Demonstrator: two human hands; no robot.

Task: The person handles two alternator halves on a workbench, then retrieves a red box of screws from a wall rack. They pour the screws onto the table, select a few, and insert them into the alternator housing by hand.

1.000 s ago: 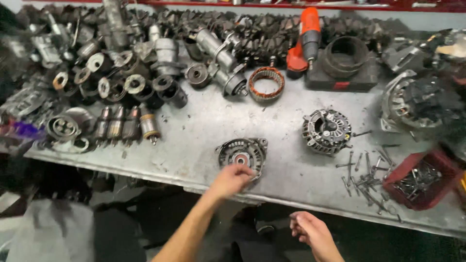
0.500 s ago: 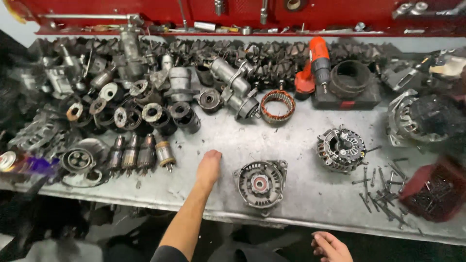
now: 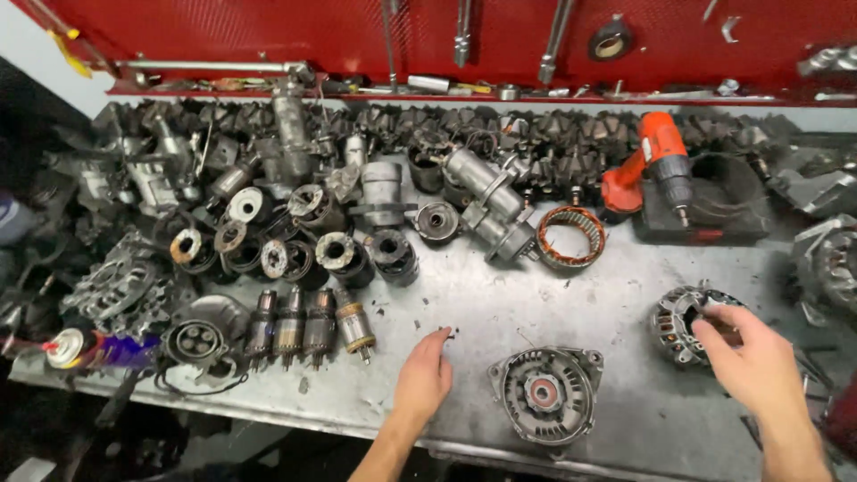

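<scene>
Left hand (image 3: 423, 379) laid flat, fingers loose, nothing held, on grey metal table (image 3: 571, 295) beside round silver alternator housing (image 3: 546, 393); right hand (image 3: 754, 361) closed on finned alternator stator half (image 3: 683, 321)

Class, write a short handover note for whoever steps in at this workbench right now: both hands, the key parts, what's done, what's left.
Left hand: empty, open, resting on the metal bench, beside the round housing cover but apart from it.
Right hand: fingers on the alternator half with copper windings, near the right edge.
Done: the cover lies flat, separate from the wound half.
Left: neither part is lifted; the orange drill lies unused at the back.
</scene>
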